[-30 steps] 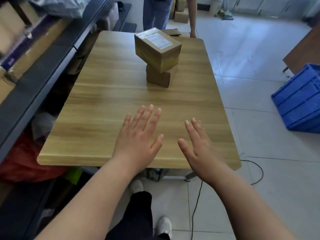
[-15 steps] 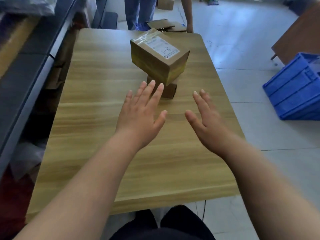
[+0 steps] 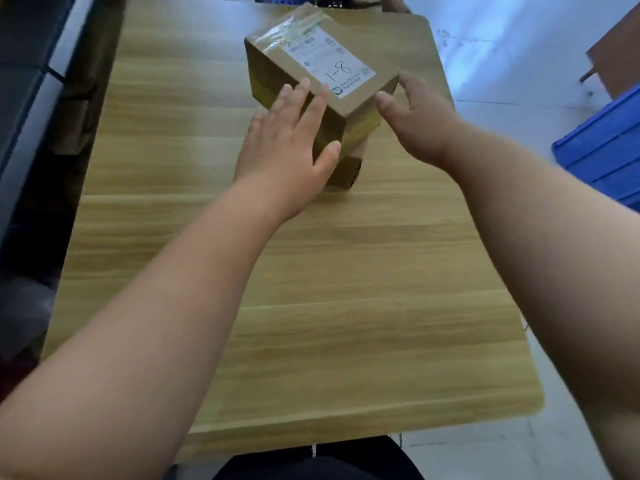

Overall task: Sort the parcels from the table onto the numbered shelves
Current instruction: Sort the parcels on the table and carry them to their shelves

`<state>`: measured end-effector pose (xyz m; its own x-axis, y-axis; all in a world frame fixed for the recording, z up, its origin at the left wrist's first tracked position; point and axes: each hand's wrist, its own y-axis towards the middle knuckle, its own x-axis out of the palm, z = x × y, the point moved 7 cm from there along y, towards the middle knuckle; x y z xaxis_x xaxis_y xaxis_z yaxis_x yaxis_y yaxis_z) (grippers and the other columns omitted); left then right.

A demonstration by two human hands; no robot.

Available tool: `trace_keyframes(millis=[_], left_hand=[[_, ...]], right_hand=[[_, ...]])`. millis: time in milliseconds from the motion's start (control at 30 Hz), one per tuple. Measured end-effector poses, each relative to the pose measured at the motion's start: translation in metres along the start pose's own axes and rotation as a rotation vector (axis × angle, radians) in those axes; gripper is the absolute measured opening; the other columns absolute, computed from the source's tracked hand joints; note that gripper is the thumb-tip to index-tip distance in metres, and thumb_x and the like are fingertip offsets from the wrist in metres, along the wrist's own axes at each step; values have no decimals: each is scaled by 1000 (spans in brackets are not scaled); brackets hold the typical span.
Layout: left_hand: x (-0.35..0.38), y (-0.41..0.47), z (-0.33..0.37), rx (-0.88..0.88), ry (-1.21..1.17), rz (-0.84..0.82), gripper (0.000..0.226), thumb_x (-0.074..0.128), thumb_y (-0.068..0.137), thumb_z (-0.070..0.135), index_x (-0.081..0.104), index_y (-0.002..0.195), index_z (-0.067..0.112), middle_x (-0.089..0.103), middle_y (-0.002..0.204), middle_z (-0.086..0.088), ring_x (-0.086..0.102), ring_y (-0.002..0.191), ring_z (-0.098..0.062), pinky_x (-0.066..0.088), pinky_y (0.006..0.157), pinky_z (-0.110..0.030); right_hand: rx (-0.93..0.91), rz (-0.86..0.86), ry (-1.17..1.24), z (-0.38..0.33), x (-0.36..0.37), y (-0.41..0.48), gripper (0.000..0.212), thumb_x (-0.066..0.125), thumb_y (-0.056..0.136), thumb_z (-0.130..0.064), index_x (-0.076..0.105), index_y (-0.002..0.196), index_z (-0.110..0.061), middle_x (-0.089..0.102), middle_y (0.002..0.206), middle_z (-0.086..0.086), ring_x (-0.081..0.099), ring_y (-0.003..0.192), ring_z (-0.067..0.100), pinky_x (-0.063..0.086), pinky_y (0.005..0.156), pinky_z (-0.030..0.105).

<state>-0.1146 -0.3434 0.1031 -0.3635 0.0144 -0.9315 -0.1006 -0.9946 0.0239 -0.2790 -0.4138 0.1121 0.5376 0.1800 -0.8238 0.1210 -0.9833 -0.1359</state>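
Note:
A brown cardboard parcel with a white label marked "1-8" sits tilted on top of a smaller brown box on the wooden table. My left hand lies flat with straight fingers against the parcel's near left side. At the parcel's right corner my right hand has its fingers spread, thumb close to the near edge and fingertips at the far right corner. Most of the smaller box is hidden under the parcel and my left hand.
Dark shelving runs along the table's left side. A blue plastic crate stands on the tiled floor to the right. Another person's hand rests at the table's far edge.
Both hands have moved forward from above the table's middle to the top parcel. My left hand now touches its side and my right hand has reached its right corner.

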Motion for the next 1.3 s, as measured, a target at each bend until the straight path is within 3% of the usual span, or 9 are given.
trace_keyframes(millis=[100, 267, 500, 633, 800, 900, 1033, 1167, 1300], left_hand=[[16, 23, -3, -44, 7, -36, 66, 32, 99, 48, 1, 154, 28, -4, 163, 0, -5, 149, -16, 0, 120, -40], [38, 51, -12, -114, 128, -102, 68, 28, 98, 55, -5, 153, 33, -14, 161, -9, -9, 149, -23, 1, 121, -41], [55, 56, -8, -261, -336, -154, 68, 38, 98, 50, 0, 153, 39, -17, 160, -11, 9, 148, -28, 17, 118, -40], [54, 42, -5, -288, -451, -87, 77, 46, 97, 46, -8, 151, 39, -22, 158, -13, 3, 149, -26, 15, 116, -34], [40, 12, -7, -282, -465, 34, 87, 52, 95, 40, -14, 150, 37, -19, 160, -7, 2, 149, -18, 22, 108, -25], [31, -9, -9, -260, -454, 86, 87, 53, 95, 38, -13, 151, 33, -16, 161, -4, 0, 149, -15, 15, 100, -17], [27, -47, -14, -258, -431, 108, 86, 53, 95, 36, -11, 152, 27, -14, 162, -3, -4, 149, -13, 14, 109, -21], [29, -92, -21, -243, -456, 151, 83, 53, 95, 33, -5, 154, 20, -12, 162, -4, -7, 148, -10, -5, 101, 0], [34, -133, -36, -239, -423, 198, 78, 50, 97, 35, 0, 154, 14, -8, 162, -8, -9, 142, -1, -8, 101, 3]], right_hand=[[36, -14, 49, 20, 9, 35, 59, 44, 96, -46, 29, 149, -24, 33, 153, 2, 31, 140, 21, 26, 114, 40], [170, 2, 178, 42, 22, 69, 75, 47, 96, -43, 6, 154, -18, 8, 161, 3, 12, 147, 22, 15, 119, 40], [224, 120, 538, 41, 33, 66, 68, 60, 88, -33, 31, 146, -13, 48, 138, 3, 47, 124, 16, 37, 108, 34], [231, 181, 622, 39, 44, 35, 65, 65, 76, -37, 45, 133, -13, 56, 126, 3, 54, 114, 14, 43, 103, 36], [211, 193, 624, 36, 57, -9, 47, 64, 86, -25, 45, 128, -17, 52, 126, 1, 49, 113, 12, 41, 103, 33], [220, 188, 643, 31, 66, -35, 48, 64, 87, -25, 43, 129, -17, 51, 128, 1, 47, 113, 11, 40, 102, 30], [213, 184, 668, 22, 81, -74, 51, 66, 86, -23, 42, 130, -14, 50, 128, 3, 49, 113, 12, 42, 102, 32], [190, 153, 711, 12, 95, -115, 47, 67, 86, -17, 42, 126, -12, 48, 129, 6, 50, 113, 13, 43, 102, 29], [149, 70, 713, 1, 117, -150, 44, 68, 85, -13, 39, 117, -17, 46, 127, 6, 50, 112, 12, 42, 97, 19]])
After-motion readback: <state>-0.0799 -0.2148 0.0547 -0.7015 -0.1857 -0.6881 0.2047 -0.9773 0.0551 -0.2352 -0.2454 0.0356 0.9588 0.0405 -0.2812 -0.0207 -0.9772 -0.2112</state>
